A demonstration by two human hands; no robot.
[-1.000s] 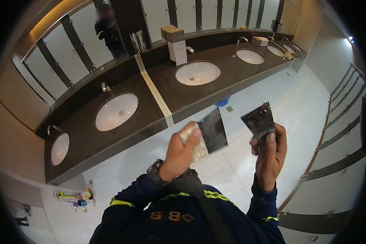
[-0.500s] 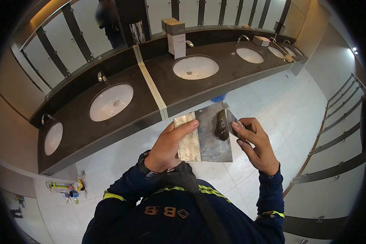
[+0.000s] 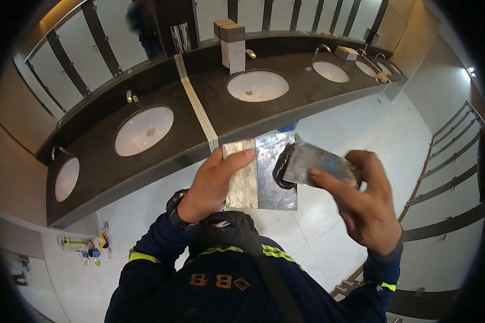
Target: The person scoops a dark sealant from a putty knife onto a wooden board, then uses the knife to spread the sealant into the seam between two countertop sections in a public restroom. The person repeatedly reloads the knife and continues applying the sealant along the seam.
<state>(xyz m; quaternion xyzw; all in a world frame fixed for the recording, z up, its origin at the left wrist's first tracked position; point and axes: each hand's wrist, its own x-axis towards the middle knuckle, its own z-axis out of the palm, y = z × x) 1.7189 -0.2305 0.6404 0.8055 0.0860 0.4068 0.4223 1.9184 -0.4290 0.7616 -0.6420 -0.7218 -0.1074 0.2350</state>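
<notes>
My left hand (image 3: 205, 185) is closed on a flat metal plate (image 3: 275, 198) by its wood-toned strip, thumb on top. A dark, glossy lump of paste (image 3: 283, 171) sits at the plate's right side. In my right hand (image 3: 364, 199) is a metal scraper (image 3: 318, 164), gripped with the thumb across its upper face. The scraper's left edge meets the dark paste, and some of the paste clings along that edge. The fingers under both tools are partly hidden.
Ahead runs a dark counter (image 3: 145, 185) with several white sinks, crossed by two pale tape strips (image 3: 195, 105). A tall box (image 3: 233, 49) stands near the middle sink (image 3: 257, 86). Cans and supplies (image 3: 91, 246) lie on the floor at left; a blue object (image 3: 290, 127) shows under the counter.
My right hand has moved right and turned the scraper flatter, so its broad face now shows. The paste is pushed or lifted against its edge. The plate has shifted slightly left.
</notes>
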